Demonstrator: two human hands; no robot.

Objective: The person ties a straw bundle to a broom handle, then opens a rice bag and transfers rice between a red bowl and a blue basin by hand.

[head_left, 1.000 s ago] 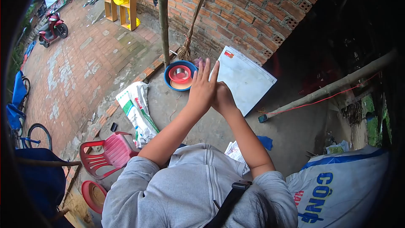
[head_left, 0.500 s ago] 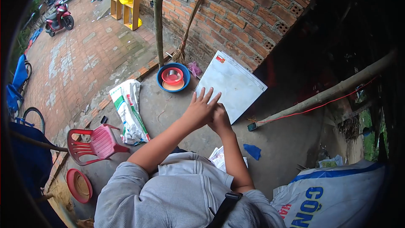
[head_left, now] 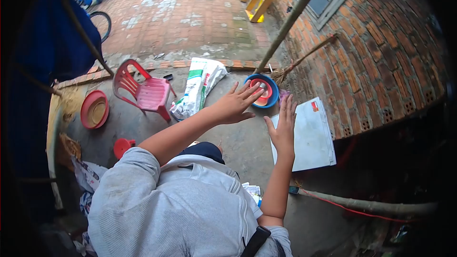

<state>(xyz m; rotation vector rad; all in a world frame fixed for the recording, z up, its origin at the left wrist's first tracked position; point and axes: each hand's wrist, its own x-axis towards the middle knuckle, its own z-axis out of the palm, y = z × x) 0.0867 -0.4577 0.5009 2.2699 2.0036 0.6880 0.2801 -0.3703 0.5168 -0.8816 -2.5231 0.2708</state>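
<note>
Fingers [head_left: 287,107] spread, left hand [head_left: 232,106] fronts blue basin [head_left: 275,94], right hand [head_left: 283,137] fronts white panel [head_left: 310,139].

The grey concrete floor [head_left: 243,138] bears a white-and-green plastic sack [head_left: 196,88] beyond the left grip [head_left: 234,106], a reddish-pink plastic chair [head_left: 151,93] farther left, a round blue basin [head_left: 272,101] ahead of both grips, and a white rectangular slab [head_left: 312,138] beside the right grip [head_left: 284,133].
</note>
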